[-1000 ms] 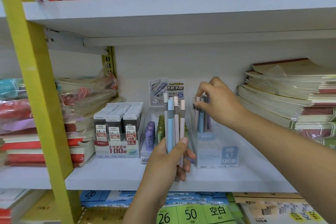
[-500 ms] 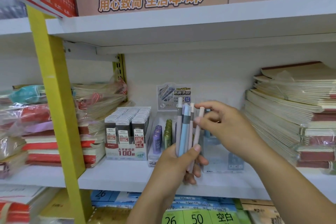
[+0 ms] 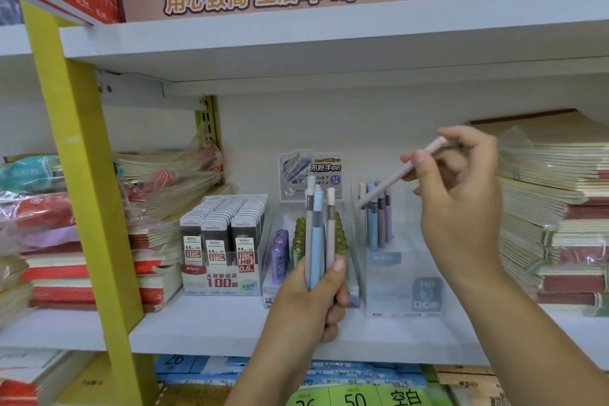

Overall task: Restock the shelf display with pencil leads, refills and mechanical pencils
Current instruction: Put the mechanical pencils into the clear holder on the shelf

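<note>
Right grip (image 3: 461,198) pinched one pencil (image 3: 400,173), tip aimed at the box (image 3: 400,283); left grip (image 3: 309,303) clasped three spares (image 3: 317,234). Best to steer the tip between the standing pencils (image 3: 375,224), then release.

Pale pink pencil (image 3: 400,175), yellow shelf post (image 3: 82,175), white shelf (image 3: 204,323).
</note>
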`<state>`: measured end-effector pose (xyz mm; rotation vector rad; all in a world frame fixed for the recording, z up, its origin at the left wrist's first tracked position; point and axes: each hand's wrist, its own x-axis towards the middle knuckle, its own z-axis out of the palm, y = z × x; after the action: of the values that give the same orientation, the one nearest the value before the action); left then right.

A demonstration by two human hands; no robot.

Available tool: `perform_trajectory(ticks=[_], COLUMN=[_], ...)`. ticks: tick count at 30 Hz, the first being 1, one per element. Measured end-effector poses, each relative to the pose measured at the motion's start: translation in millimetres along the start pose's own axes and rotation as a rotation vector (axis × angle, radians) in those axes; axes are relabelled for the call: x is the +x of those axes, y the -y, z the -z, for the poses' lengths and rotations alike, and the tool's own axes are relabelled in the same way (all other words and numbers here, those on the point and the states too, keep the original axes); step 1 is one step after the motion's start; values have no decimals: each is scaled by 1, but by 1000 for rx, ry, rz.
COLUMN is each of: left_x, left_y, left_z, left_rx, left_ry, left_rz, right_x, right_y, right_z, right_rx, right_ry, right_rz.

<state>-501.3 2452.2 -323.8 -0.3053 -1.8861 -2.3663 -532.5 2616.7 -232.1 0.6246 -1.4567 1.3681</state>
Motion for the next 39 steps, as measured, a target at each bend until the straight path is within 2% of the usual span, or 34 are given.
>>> perform_trajectory(ticks=[2, 4, 9, 15, 25, 30, 33, 36, 39], left_x=[0, 1, 1, 0, -1, -2, -3, -3, -4], left_y=[1, 1, 3, 2, 1, 1, 1, 1, -1], left_z=[0, 1, 0, 0, 0, -1, -1, -1, -2], left_rx=[8, 21, 49, 71, 53, 66, 85, 90, 90], left_ry=[-10, -7, -10, 13, 9, -1, 0, -5, 14], left_rz=[1, 5, -6, -48, -68, -65, -63, -58, -60], right_x=[1, 3, -1, -8, -8, -4, -1, -2, -5], right_y=[2, 0, -21, -31, -37, -40, -41, -36, -22], right_z=[2, 5, 3, -4, -5, -6, -6, -6, -5], right_rx=[-1, -58, -339, -482, -483, -728, -833, -776, -649], right_ry=[-103, -106, 256, 416, 398, 501, 591, 614, 511], right_rz=[68, 102, -39, -53, -114, -35, -58, -76, 2])
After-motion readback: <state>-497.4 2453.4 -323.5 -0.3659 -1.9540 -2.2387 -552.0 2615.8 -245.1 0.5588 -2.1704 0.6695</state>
